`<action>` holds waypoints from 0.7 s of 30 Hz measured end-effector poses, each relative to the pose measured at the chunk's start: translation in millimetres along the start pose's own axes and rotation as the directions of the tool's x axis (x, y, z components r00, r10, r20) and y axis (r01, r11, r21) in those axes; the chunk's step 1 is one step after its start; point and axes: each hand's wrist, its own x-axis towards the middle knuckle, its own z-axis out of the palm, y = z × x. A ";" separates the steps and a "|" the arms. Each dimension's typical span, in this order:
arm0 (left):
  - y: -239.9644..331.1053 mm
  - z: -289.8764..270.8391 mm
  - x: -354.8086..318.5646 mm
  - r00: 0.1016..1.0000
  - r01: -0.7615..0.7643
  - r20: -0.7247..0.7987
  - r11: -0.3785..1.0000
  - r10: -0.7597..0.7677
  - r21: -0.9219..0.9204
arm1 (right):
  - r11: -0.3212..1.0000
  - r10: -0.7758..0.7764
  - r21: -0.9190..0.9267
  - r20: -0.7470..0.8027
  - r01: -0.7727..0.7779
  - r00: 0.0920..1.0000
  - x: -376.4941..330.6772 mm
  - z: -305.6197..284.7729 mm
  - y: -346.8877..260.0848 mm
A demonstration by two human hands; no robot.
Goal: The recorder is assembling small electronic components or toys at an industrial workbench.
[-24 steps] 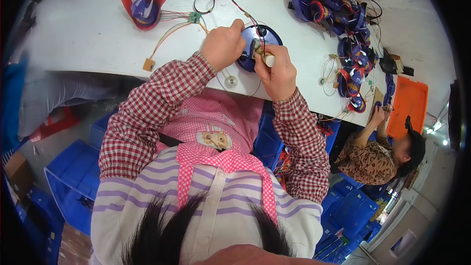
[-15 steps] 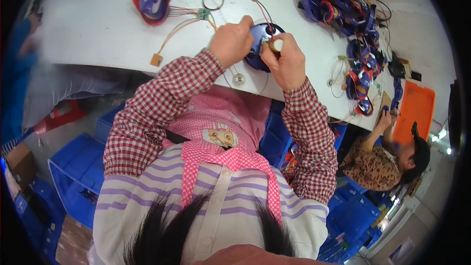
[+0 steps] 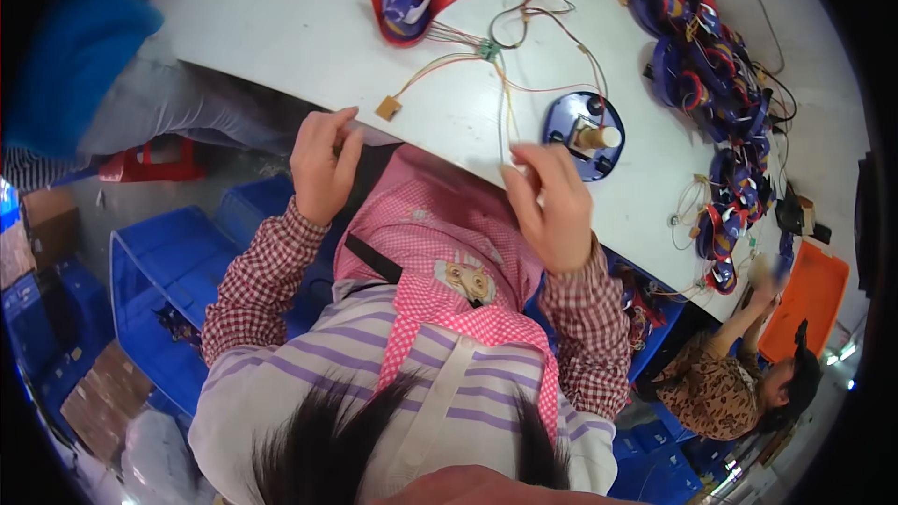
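My left hand (image 3: 323,166) is at the table's front edge, holding nothing, its thumb and fingers apart. Thin yellow and white wires (image 3: 507,112) run from a small green circuit board (image 3: 488,50) down to the fingertips of my right hand (image 3: 554,206). That hand is closed in a pinch on the wires; its fingers hide whatever is at their end. Just beyond it lies a dark blue round housing (image 3: 558,118), open side up, with a white-ended cylinder (image 3: 599,137) inside. A red-winged purple piece (image 3: 405,14) is wired to the board, as is a small tan connector (image 3: 389,108).
A heap of purple, red and yellow assemblies (image 3: 687,84) with loose wires fills the table's right side. An orange crate (image 3: 812,299) stands at far right, beside a co-worker (image 3: 716,388). Blue bins (image 3: 168,290) and a red stool (image 3: 154,164) are below at left.
Both hands have left the round housing: the left has drawn back to the table edge, the right has come down to the wires. The view has shifted, and the small silvery disc is out of sight.
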 end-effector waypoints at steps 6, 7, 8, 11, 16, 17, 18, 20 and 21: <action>3.3 9.9 24.2 0.969 -0.245 0.061 0.943 0.237 0.227 | 0.998 0.005 0.062 0.138 -0.013 0.990 39.3 56.1 10.3; 1.4 11.1 25.3 0.967 -0.254 0.073 0.939 0.244 0.232 | 0.999 0.002 0.044 0.133 -0.007 0.991 39.2 66.6 9.0; -0.8 12.9 25.9 0.965 -0.262 0.084 0.935 0.249 0.238 | 1.000 -0.005 0.026 0.130 0.001 0.991 39.4 77.4 8.0; -5.5 15.9 26.2 0.960 -0.276 0.109 0.930 0.257 0.243 | 1.000 -0.009 -0.014 0.126 0.011 0.992 40.6 95.8 3.9; -2.0 14.1 31.8 0.975 -0.174 0.138 0.985 0.174 -0.011 | 0.999 0.040 0.034 0.028 -0.041 0.999 40.8 104.1 0.4; 0.7 13.8 31.7 0.982 -0.088 0.161 0.992 0.102 -0.094 | 0.998 0.026 0.057 0.014 -0.027 1.000 40.5 104.1 0.2; 3.8 13.5 30.9 0.981 0.001 0.190 0.985 0.032 -0.173 | 0.997 0.012 0.080 -0.001 -0.012 1.000 40.1 103.8 -0.1; 9.0 13.0 29.3 0.959 0.183 0.264 0.931 -0.099 -0.316 | 0.992 -0.015 0.124 -0.032 0.019 0.999 40.0 103.4 -0.2; 10.7 13.6 28.7 0.958 0.183 0.270 0.930 -0.096 -0.320 | 0.993 -0.009 0.120 -0.035 0.013 0.999 39.7 103.0 0.1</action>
